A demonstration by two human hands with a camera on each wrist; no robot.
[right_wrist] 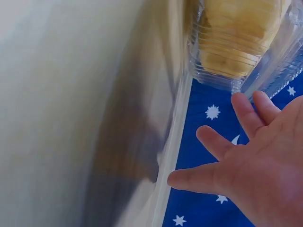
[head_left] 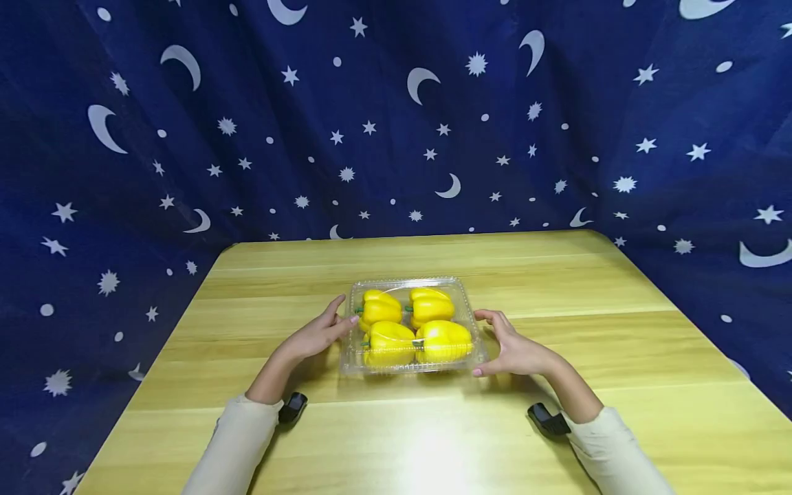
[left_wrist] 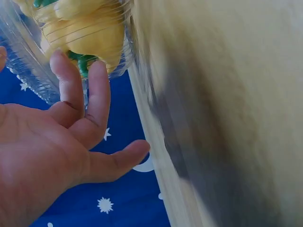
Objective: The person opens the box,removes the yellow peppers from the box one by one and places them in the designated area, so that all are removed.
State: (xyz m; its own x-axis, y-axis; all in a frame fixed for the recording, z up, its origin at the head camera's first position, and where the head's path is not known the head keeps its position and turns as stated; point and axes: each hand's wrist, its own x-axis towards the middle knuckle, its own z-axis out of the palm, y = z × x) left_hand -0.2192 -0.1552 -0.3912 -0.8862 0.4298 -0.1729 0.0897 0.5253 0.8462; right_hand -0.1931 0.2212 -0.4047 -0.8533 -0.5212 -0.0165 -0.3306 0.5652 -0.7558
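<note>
A clear plastic clamshell container [head_left: 348, 366] stands on the table with several yellow bell peppers [head_left: 444, 342] inside, their green stems toward the left. My left hand [head_left: 315, 335] is at the container's left side, thumb over the near part of its edge. In the left wrist view, two fingertips of the left hand [left_wrist: 42, 151] overlap the ridged wall in front of a green stem [left_wrist: 84, 61]. On the other side my right hand [head_left: 516, 352] has its fingers and thumb spread around the right edge. The right wrist view has the fingertips of the right hand [right_wrist: 270, 165] close to the container's corner [right_wrist: 213, 81].
The container sits mid-way across a light wooden table [head_left: 421, 419]. Behind the table and along its sides hangs a dark blue curtain [head_left: 383, 172] with white moons and stars. Each wrist carries a small black camera [head_left: 293, 408].
</note>
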